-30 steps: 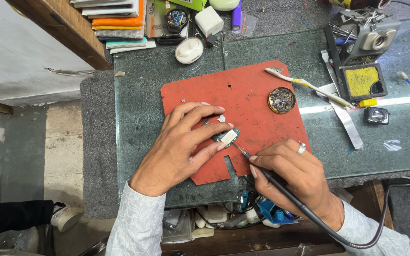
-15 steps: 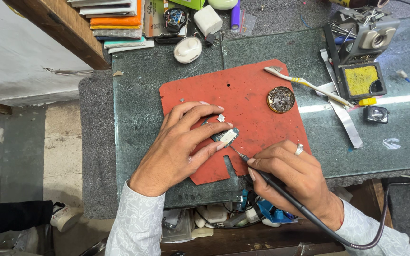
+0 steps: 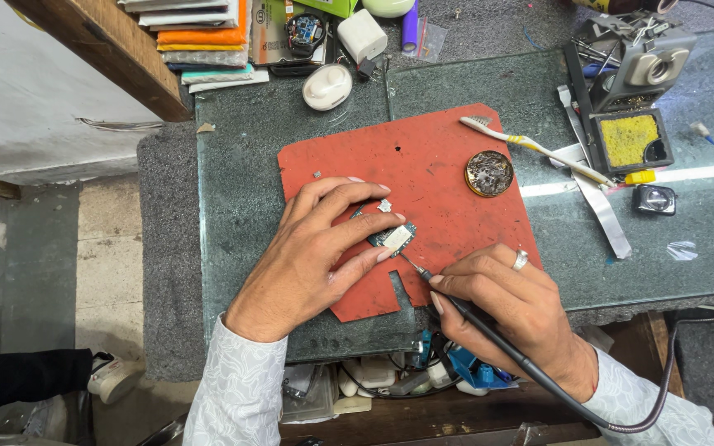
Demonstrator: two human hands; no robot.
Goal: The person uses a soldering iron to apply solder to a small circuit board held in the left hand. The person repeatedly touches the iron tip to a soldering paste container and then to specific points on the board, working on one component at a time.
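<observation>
Both hands have barely moved: left hand (image 3: 316, 248) still pinches the small circuit board (image 3: 392, 239) on the red mat (image 3: 423, 157), right hand (image 3: 510, 306) grips the soldering iron (image 3: 456, 306), tip seemingly touching its edge.

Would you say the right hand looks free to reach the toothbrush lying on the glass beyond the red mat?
Probably not at once: the right hand is gripping a soldering iron by the small circuit board. The path over the red mat to the toothbrush looks open, past the round tin.
</observation>
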